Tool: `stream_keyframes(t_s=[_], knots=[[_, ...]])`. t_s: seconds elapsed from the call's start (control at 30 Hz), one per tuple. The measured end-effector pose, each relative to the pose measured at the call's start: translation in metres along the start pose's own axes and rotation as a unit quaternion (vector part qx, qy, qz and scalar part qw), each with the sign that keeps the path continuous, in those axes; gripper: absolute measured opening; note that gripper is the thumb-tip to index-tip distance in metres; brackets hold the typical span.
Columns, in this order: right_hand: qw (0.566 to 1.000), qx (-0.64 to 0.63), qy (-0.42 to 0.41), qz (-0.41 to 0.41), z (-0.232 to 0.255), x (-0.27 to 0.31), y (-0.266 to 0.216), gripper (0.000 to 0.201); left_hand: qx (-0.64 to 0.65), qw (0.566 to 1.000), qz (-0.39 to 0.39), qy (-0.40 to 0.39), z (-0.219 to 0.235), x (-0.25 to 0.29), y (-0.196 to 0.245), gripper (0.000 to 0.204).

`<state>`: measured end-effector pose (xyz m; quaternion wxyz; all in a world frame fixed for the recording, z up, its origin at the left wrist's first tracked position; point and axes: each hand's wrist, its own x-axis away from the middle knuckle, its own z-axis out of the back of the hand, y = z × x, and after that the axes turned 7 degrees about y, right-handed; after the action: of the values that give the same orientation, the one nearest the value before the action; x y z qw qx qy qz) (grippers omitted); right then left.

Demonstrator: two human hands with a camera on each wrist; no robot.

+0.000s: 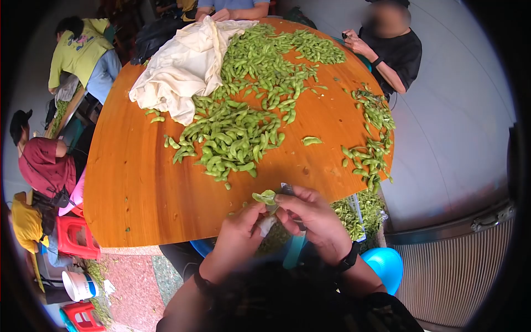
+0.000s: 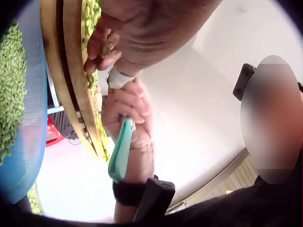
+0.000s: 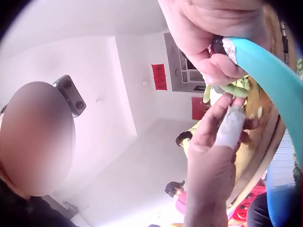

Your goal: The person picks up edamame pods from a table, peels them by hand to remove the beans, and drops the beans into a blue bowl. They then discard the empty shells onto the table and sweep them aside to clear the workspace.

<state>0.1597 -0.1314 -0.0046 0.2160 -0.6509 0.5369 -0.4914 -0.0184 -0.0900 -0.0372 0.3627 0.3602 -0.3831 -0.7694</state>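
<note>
My left hand (image 1: 239, 231) pinches a green soybean pod (image 1: 264, 197) between thumb and fingertips at the table's near edge. White wrapping (image 3: 230, 126) covers the left thumb. Close beside it, my right hand (image 1: 319, 222) grips a tool by its teal handle (image 2: 121, 150), which sticks out below the fist. A metal blade (image 1: 286, 188) shows by the right fingertips, right at the pod. The right fingers hide the tool's middle, so I cannot tell its exact kind.
Heaps of soybean pods (image 1: 235, 133) and a white cloth (image 1: 180, 69) lie on the round wooden table (image 1: 130, 182). Under the edge stands a blue basin (image 2: 33, 142) with green beans (image 2: 12, 85). A blue stool (image 1: 384, 270), red stool (image 1: 76, 237) and several people surround the table.
</note>
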Motion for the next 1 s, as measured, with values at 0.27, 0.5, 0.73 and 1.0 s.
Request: stream_keyframes(t_s=[0.27,0.5,0.73,1.0], knots=[[0.994,0.007,0.080,0.075,0.009,0.010,-0.004,0.021,0.141,0.987,0.054,0.049,-0.006,-0.008,0.005,0.032],[0.957,0.214,0.090,0.174,0.008,0.031,0.009,0.022,-0.019,0.997,-0.055,0.058,-0.001,-0.016,0.008,0.036],[0.912,0.307,0.044,0.268,-0.002,0.033,0.005,0.010,0.469,0.873,0.131,0.032,0.000,-0.017,0.002,0.026],[0.922,0.285,0.040,0.261,-0.002,0.035,-0.008,0.013,0.234,0.963,0.128,0.021,0.009,-0.021,0.026,0.041]])
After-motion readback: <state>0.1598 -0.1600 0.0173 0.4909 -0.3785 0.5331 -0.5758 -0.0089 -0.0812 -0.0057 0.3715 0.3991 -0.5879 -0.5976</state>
